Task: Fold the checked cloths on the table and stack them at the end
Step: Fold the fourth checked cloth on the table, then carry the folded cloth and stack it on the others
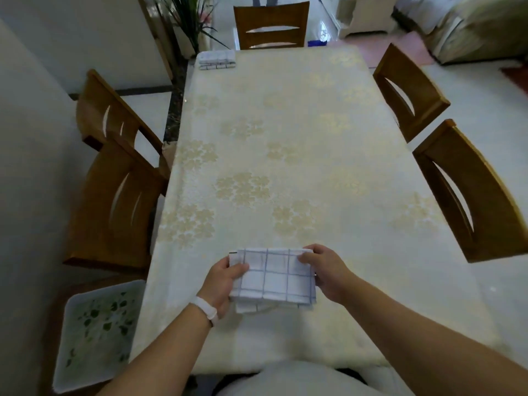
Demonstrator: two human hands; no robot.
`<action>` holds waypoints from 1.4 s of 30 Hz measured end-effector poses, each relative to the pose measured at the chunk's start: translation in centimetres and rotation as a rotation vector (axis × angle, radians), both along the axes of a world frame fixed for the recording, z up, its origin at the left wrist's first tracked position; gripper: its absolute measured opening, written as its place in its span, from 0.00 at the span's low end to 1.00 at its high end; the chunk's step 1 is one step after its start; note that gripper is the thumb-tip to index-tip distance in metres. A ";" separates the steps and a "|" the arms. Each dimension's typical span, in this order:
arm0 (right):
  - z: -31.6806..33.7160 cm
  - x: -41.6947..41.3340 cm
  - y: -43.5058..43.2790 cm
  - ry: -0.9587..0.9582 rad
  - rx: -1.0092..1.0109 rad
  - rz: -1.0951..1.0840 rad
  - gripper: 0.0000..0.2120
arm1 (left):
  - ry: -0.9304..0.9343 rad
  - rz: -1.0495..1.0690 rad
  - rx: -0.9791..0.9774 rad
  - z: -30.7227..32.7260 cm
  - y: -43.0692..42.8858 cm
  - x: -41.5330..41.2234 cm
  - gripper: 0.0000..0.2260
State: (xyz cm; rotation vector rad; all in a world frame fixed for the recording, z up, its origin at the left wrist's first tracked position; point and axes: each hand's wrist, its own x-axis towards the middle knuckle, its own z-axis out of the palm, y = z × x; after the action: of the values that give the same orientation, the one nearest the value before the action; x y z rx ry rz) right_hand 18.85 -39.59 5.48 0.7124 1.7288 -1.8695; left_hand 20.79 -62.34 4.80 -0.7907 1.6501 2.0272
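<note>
I'm holding the folded checked cloth [274,277] just above the near end of the table [285,138], left hand [221,281] & right hand [325,271] each pinching a side w/ thumb on top, prob. so the layers aren't slipping. Finished stack [217,60] is sitting at far left corner.

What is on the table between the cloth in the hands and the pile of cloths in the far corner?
Nothing. The head view shows only bare flowered tablecloth between the held cloth and the far pile.
</note>
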 end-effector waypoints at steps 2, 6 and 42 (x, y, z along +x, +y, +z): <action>0.3 1.1 0.0 -0.018 -0.022 0.015 0.04 | 0.005 0.015 0.013 0.2 -0.2 0.1 0.06; 0.2 3.3 -0.3 -0.042 -0.061 -0.042 0.12 | 0.004 -0.036 0.053 0.3 -0.1 0.2 0.07; 2.9 28.5 32.2 0.091 0.021 -0.671 0.09 | 0.065 -0.505 -0.151 4.4 37.5 15.1 0.10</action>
State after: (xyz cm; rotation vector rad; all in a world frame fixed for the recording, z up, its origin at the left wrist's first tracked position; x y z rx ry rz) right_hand 47.36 -7.36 8.43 1.3624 1.6903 -2.3379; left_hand 35.88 -24.88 9.20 -0.3065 1.8298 1.6037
